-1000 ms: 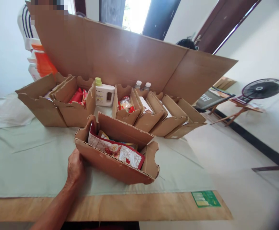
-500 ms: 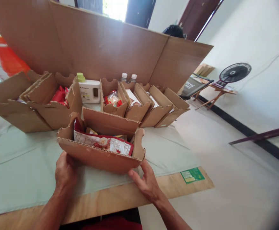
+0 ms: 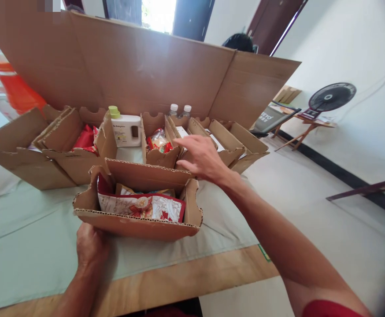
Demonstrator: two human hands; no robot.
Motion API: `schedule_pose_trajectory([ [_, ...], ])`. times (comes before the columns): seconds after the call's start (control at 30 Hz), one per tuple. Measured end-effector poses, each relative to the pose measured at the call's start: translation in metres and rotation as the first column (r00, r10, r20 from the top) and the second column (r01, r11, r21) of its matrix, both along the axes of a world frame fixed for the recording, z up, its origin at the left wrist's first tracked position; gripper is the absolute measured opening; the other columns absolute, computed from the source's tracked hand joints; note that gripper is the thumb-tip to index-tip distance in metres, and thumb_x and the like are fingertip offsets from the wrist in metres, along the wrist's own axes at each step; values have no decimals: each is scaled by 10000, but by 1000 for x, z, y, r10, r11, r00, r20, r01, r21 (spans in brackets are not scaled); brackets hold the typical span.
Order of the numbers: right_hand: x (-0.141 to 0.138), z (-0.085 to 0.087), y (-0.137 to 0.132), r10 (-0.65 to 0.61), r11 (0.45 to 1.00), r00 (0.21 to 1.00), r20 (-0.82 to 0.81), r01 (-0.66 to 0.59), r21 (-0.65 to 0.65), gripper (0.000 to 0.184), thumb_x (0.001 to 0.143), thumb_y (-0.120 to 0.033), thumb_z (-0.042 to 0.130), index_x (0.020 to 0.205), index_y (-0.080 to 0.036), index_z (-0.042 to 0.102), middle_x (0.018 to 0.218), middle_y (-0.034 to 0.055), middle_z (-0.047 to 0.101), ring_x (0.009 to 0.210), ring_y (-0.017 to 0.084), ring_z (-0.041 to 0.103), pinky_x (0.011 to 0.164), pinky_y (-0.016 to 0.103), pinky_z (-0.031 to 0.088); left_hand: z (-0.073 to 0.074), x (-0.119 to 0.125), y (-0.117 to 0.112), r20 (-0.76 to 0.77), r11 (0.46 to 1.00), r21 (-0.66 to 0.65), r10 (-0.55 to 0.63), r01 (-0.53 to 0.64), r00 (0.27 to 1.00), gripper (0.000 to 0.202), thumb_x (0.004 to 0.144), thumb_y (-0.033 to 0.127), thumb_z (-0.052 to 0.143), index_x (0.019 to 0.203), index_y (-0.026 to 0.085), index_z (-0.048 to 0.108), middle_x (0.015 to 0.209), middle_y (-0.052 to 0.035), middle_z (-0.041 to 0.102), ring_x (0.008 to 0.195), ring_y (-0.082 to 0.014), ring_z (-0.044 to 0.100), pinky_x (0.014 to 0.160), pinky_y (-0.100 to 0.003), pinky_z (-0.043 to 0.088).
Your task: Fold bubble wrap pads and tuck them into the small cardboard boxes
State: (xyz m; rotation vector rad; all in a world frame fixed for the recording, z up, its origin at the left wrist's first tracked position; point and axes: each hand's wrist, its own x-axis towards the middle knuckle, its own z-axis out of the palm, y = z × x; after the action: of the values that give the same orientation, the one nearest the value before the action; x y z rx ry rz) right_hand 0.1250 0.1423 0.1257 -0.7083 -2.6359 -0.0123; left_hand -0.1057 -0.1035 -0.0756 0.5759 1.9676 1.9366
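A cardboard box with an open top is in front of me, tilted so that its inside shows. In it lie a red-and-white printed packet and other packets behind, partly hidden. My left hand grips the box at its lower left, with the fingers hidden behind it. My right hand is stretched past the box's right end, fingers apart and holding nothing. It is nearest to another cardboard box, which contains a clear-and-red snack packet, and it covers part of the box to the right.
Several open cardboard boxes stand in a row, including one at left with red packets. A white jug with a green cap and two clear bottles stand behind. A tall cardboard panel backs the cloth-covered table. A fan is at right.
My right hand has let go of the near box's right end and moved forward over the row of boxes. My left hand stays on the box.
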Motion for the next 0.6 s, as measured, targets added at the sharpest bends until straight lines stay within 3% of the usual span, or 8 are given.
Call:
schedule_pose_trajectory([
  [0.1,-47,11,18,16,997,940,341,-41,65,456,874,-283,730,1318,-184,699,1228,137,746,1196,304,600,1046,437,324,0,1,2,-101,986,-164,-4,-13,995,164,566,99,641,566,255,591,673,-64,514,908,-346,551,862,-456,453],
  [0.2,-73,6,23,-46,988,859,510,-36,150,268,907,-245,649,1115,-164,798,1002,131,781,988,267,652,975,417,292,3,2,3,-134,979,-205,-7,-21,991,160,591,98,646,569,252,611,677,-59,539,890,-338,571,886,-468,470],
  [0.37,-84,2,21,-129,975,833,538,8,222,291,933,-266,601,1084,-139,814,972,160,801,912,275,687,915,418,288,9,5,5,-117,985,-171,-56,36,992,192,604,56,646,633,244,667,758,-66,598,1003,-359,595,986,-494,455],
  [0.5,-93,4,15,-151,974,837,525,37,222,265,910,-244,616,1020,-118,823,971,177,806,894,288,690,899,419,293,14,9,7,-3,998,-50,-35,35,999,245,584,9,633,614,251,610,692,-43,530,1091,-376,585,1004,-500,454],
  [0.6,-100,5,14,-162,977,841,516,65,201,258,908,-220,616,1021,-104,816,965,182,800,902,285,684,901,420,291,14,9,6,14,998,-62,-16,16,1000,266,582,-5,631,630,256,612,692,-40,514,1115,-387,575,1002,-511,457],
])
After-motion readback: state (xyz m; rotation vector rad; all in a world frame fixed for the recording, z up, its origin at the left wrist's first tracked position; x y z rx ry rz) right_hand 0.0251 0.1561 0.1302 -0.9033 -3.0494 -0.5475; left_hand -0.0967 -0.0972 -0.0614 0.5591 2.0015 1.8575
